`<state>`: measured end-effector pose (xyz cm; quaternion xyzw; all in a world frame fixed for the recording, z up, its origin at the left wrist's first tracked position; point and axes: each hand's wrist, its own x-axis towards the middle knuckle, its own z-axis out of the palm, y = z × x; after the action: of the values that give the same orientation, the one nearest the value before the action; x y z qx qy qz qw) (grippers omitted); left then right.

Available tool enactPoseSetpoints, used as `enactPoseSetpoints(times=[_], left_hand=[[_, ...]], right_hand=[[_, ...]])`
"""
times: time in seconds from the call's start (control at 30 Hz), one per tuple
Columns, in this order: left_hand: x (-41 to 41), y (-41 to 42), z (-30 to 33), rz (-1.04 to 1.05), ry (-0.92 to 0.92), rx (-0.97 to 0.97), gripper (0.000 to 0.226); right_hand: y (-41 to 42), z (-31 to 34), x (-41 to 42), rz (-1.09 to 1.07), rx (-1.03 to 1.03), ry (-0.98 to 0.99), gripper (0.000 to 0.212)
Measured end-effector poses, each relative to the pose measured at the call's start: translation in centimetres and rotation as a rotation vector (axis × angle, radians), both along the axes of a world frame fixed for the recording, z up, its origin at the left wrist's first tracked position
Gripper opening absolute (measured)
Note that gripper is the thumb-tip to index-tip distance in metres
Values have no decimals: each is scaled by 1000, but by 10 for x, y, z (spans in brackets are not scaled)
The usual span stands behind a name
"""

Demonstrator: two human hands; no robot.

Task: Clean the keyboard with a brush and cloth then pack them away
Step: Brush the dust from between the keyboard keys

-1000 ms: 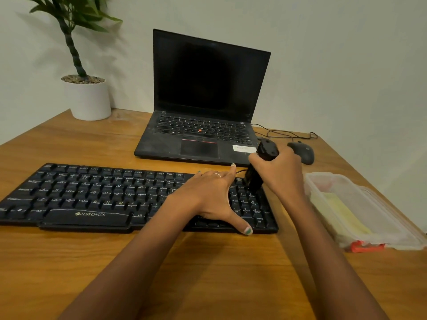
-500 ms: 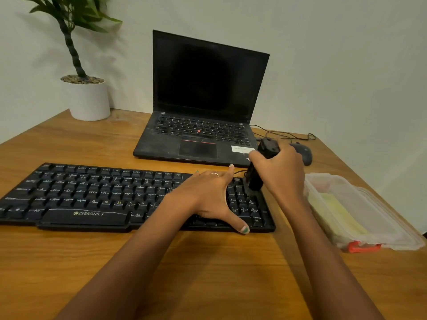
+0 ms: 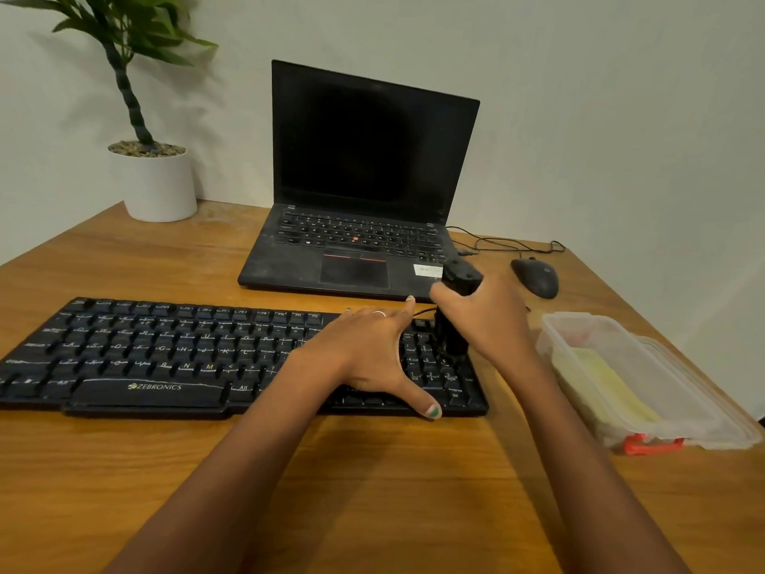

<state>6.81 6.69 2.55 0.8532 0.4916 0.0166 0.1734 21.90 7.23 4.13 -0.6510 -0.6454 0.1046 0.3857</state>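
A long black keyboard (image 3: pixel 165 354) lies across the wooden desk (image 3: pixel 372 490) in front of me. My left hand (image 3: pixel 372 350) rests flat on its right half, fingers spread and thumb at the front edge. My right hand (image 3: pixel 492 321) grips a black brush (image 3: pixel 453 337) upright, its bristle end down on the number pad at the keyboard's right end. To the right sits a clear plastic box (image 3: pixel 579 329) holding a yellow cloth (image 3: pixel 608 387).
An open black laptop (image 3: pixel 356 242) stands behind the keyboard. A dark mouse (image 3: pixel 536 277) with its cable lies to the laptop's right. A potted plant (image 3: pixel 155 180) in a white pot sits at the back left. The box's lid (image 3: pixel 712 412) lies under it.
The brush in my right hand has shifted slightly over the number pad. My left hand stays on the keyboard.
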Motion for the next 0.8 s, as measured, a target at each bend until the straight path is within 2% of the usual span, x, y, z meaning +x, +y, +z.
enactPoseSetpoints(times=[0.13, 0.2, 0.27, 0.4, 0.5, 0.6, 0.67, 0.73, 0.8], left_hand=[[-1, 1, -1, 3, -9, -8, 132], [-2, 1, -1, 2, -16, -3, 131], [-2, 2, -1, 1, -24, 11, 131], [-3, 2, -2, 5, -16, 21, 131], [-3, 2, -1, 11, -3, 26, 131], [-2, 2, -1, 4, 1, 26, 129], [-3, 2, -2, 3, 3, 32, 129], [-3, 2, -2, 5, 7, 35, 130], [-3, 2, -2, 10, 11, 34, 130]], right_hand=[[-3, 8, 3, 33, -70, 35, 22], [-4, 7, 2, -31, 46, 131, 20], [-4, 3, -2, -66, 141, 120, 18], [-1, -1, -2, 1, -25, 6, 21], [-3, 6, 4, 70, -110, 52, 22], [-5, 6, 2, -41, 73, 142, 21], [-5, 3, -2, -79, 134, 122, 21], [-7, 3, -4, -71, 71, 74, 22], [-6, 5, -1, -10, -82, 28, 20]])
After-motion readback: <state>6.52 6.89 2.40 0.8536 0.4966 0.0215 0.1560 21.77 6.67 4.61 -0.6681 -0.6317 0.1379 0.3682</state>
